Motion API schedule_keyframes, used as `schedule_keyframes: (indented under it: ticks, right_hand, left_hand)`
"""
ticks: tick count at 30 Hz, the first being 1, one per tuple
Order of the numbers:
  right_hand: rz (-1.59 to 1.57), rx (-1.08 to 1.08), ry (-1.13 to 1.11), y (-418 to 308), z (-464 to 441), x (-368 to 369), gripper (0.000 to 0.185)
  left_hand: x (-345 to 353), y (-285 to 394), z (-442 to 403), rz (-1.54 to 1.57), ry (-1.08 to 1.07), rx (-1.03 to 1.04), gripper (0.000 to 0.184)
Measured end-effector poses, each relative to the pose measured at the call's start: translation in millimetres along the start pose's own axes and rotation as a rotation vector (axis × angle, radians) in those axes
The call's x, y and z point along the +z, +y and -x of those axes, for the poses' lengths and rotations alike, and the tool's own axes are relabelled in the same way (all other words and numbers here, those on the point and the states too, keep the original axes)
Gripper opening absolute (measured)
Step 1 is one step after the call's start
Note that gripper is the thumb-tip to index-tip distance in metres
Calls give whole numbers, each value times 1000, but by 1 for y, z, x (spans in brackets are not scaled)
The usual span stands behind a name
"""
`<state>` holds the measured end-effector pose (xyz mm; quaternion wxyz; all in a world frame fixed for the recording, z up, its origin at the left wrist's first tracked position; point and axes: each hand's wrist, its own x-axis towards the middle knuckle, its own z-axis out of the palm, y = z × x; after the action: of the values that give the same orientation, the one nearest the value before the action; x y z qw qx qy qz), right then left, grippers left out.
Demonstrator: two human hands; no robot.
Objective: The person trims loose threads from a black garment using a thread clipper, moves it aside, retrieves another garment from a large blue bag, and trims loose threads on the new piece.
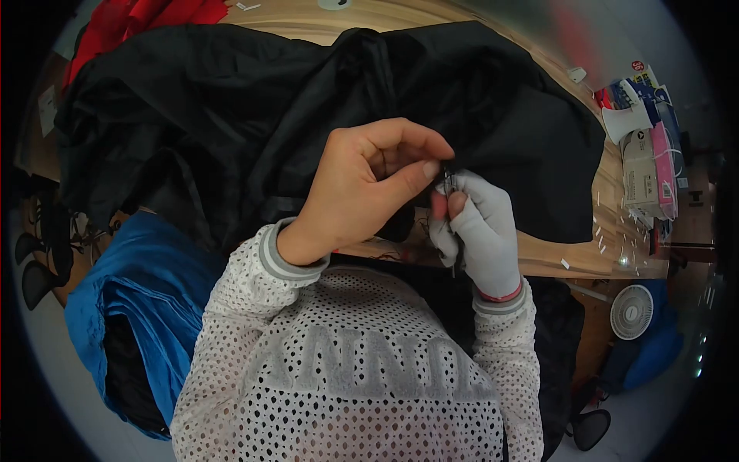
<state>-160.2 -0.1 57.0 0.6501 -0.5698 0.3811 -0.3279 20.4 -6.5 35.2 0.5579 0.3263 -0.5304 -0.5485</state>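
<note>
My left hand (369,173) is bare, its thumb and forefinger closed in a pinch at the upper end of a slim dark metal tool (449,182). Whatever lies between those fingertips is too small to make out. My right hand (486,223) wears a white glove that leaves some fingertips bare. Its fingers are wrapped round the tool, which stands roughly upright, and a thin end shows below them. The tool's exact kind is unclear. Behind both hands, a large black cloth (231,100) lies in folds across the wooden table (608,231).
Red cloth (146,19) lies at the far left. Blue fabric (138,269) is heaped left of my body. At the right edge stand boxes (643,173) and a white cone-shaped thing (625,122). A small round white fan (632,312) is lower right. White scraps dot the table.
</note>
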Motion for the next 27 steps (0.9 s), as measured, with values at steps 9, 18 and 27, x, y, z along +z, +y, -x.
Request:
schedule_keyframes:
  ticks: [9,18,27]
  right_hand:
    - [-207,88,40,4,-8,1,29]
    - [-463,-491,398,-4,-15,1,30]
    - [142,-187,297,-38,-18,-10,30]
  left_hand:
    - [-6,-31,-6,-291,-29,327,22]
    - [-4,-54,-9,-863,8,511,23]
    - [-23,-31,-15,-25,74,-95,19]
